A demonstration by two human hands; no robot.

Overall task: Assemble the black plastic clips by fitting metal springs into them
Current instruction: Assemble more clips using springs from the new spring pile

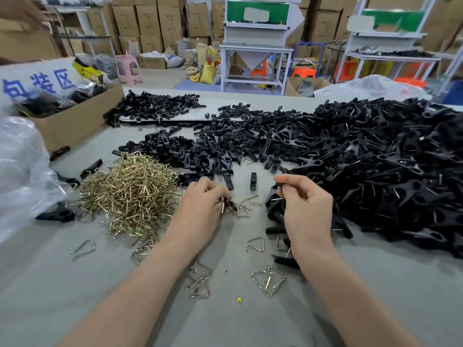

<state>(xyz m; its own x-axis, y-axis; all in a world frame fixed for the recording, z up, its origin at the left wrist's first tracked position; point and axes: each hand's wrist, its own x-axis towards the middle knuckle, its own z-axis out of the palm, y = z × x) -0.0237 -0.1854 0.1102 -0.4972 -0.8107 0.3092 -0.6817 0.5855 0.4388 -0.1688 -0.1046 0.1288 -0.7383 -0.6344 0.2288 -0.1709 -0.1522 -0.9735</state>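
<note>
Warehouse cartons (147, 18) line the back wall; grey table (62, 296) carries a brass spring heap (127, 194) at 9 o'clock of the hands and a dark clip heap (388, 159) sweeping from 12 to 3 o'clock. Left hand (200, 206) pinches what looks like a single spring (226, 205) at its fingertips, just off the spring heap's 3 o'clock edge; right hand (308, 206) grips a black clip (280, 190) between thumb and curled fingers, the two parts apart. Step in hand reads as parts picked, fitting not begun; next move calls for bringing spring to clip and seating it squarely
</note>
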